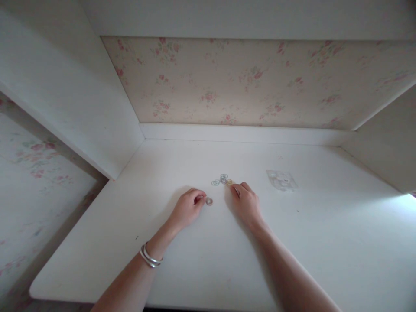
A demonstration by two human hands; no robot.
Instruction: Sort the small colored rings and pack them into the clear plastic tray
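My left hand is closed in a pinch, with its fingertips at the left edge of a small pale, brownish ring bundle low on the table. To the right, my right hand is also pinched, its thumb and forefinger at a thin yellow ring. Beside the yellow ring lies a loose cluster of thin grey-green rings, some overlapping. Whether the rings are elastic bands or hard loops is too small to tell.
A flat, clear plastic box lies on the white table, right of my right hand. White panels rise at the left and right. Floral wallpaper covers the back above a white ledge. Small dark specks dot the tabletop.
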